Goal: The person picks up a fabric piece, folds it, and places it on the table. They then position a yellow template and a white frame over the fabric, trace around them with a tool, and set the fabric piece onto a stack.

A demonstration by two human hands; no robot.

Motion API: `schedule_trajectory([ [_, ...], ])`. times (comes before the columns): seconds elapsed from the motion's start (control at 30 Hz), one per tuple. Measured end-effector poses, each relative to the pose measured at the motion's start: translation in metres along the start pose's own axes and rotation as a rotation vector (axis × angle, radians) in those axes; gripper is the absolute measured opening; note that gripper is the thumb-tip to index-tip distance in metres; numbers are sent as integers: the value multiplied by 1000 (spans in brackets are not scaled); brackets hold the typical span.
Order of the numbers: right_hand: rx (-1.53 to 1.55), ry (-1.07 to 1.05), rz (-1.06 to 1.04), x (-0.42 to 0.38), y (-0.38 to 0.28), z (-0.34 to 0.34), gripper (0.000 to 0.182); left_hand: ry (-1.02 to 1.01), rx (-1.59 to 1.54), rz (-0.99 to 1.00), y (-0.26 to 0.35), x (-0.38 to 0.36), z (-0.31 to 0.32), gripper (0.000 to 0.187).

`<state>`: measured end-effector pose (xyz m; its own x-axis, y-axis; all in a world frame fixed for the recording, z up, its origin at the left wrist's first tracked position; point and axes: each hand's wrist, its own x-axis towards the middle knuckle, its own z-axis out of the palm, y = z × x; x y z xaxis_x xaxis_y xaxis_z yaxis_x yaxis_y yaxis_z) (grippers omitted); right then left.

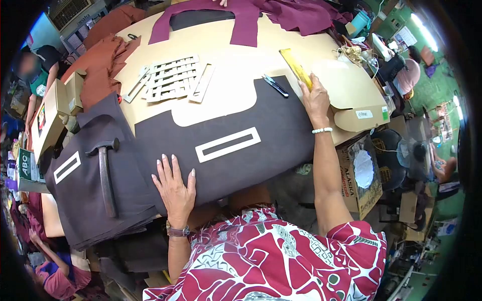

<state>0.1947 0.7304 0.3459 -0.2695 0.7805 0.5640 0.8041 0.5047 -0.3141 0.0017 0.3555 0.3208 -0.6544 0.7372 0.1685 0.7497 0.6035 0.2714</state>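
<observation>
Dark fabric (286,123) lies flat beneath the left hand (176,193).

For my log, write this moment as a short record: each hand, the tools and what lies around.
Left hand: spread flat on the dark sheet
Right hand: gripping the near end of the yellow ruler
On the sheet: white frame, snips near the far right corner
On the left: hammer on the dark stack, beside a second frame
Far side: purple cloth
</observation>
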Motion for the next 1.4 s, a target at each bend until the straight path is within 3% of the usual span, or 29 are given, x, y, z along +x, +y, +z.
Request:
schedule_trajectory([
  [0.23,-109,-20,30,3,-2,0,46,17,0,11,-1,0,1,59],
  [0.33,-171,-222,97,2,0,3,45,14,11,13,-2,-2,1,58],
  [0.43,-109,68,-266,-12,-11,22,41,18,20,6,-2,0,2,58],
  [0.53,86,39,-455,-21,-26,46,30,11,18,13,-1,0,2,59],
  [0.63,132,-80,-328,-18,-24,58,21,25,9,13,-2,1,3,59],
  [0.83,-67,68,-204,-10,13,31,20,41,-53,-3,-5,0,4,61],
  [0.93,-214,-70,-185,-17,33,25,19,237,-159,-59,-11,2,4,56],
  [1.0,-132,208,-344,-23,22,16,18,282,-5,-115,-16,8,-2,51],
  [1.03,-56,184,-314,-27,8,3,23,298,67,-138,-18,10,-4,49],
  [1.17,-389,-199,22,-72,-32,-45,34,194,340,-174,-37,16,10,39],
  [1.2,-441,-279,120,-85,-34,-50,37,248,290,-159,-37,16,13,37],
  [1.27,-340,-94,51,-109,-25,-39,34,223,284,-120,-36,17,12,35],
  [1.4,1,-144,-11,-104,1,-22,21,384,-26,36,-28,17,6,28],
])
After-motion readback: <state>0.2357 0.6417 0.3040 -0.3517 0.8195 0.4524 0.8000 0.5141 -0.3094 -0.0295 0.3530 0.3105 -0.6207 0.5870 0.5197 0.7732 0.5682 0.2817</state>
